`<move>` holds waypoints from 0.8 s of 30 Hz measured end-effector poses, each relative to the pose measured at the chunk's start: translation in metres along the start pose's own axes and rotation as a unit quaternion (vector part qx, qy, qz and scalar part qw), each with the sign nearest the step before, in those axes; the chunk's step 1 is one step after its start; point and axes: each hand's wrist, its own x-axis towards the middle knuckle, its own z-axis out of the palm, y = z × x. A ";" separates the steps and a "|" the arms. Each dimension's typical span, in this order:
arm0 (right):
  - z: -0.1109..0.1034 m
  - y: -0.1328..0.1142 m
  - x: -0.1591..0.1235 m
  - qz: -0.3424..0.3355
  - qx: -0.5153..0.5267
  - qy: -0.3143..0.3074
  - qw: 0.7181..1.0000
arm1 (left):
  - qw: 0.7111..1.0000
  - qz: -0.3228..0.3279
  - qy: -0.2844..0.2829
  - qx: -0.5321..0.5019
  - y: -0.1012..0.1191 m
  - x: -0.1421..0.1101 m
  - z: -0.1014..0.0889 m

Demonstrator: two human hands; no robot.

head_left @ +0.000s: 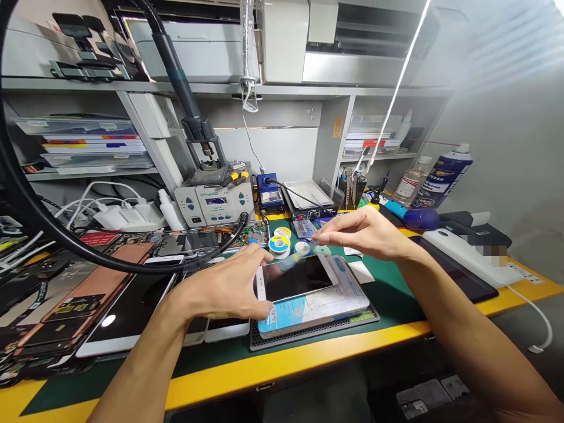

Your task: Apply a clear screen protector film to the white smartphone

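Observation:
A white-framed smartphone (299, 279) with a dark screen lies face up on a flat blue-and-white box (317, 308). My left hand (227, 282) grips the phone's left end, thumb at the near corner and fingers at the far side. Under the box is a dark perforated mat or plate (317, 336). Above and beyond the phone's right end, my right hand (363, 232) is closed in a pinch. Something thin and see-through seems to be at its fingertips, too faint to make out. Solder spools (279, 247) stand just behind the phone.
Several tablets and phones, one a white-framed tablet (127, 311), lie at the left. A hot-air station (215, 202) stands behind, its black hose (66, 241) looping across the near left. A dark tablet (458, 270) and white power strip (471, 252) lie right, near a spray can (443, 176).

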 end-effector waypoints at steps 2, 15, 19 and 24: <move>0.001 -0.001 0.000 -0.001 0.033 0.037 0.999 | 1.000 -0.003 0.005 -0.010 -0.001 -0.002 -0.002; -0.036 0.034 0.033 0.075 0.353 0.370 0.856 | 0.987 -0.044 0.117 -0.103 -0.021 0.009 -0.003; -0.029 0.052 0.052 0.140 0.368 0.356 0.847 | 0.983 -0.012 0.137 -0.123 -0.017 0.016 0.004; -0.018 0.062 0.081 0.203 0.390 0.331 0.835 | 0.979 -0.017 0.155 -0.127 -0.022 0.023 0.008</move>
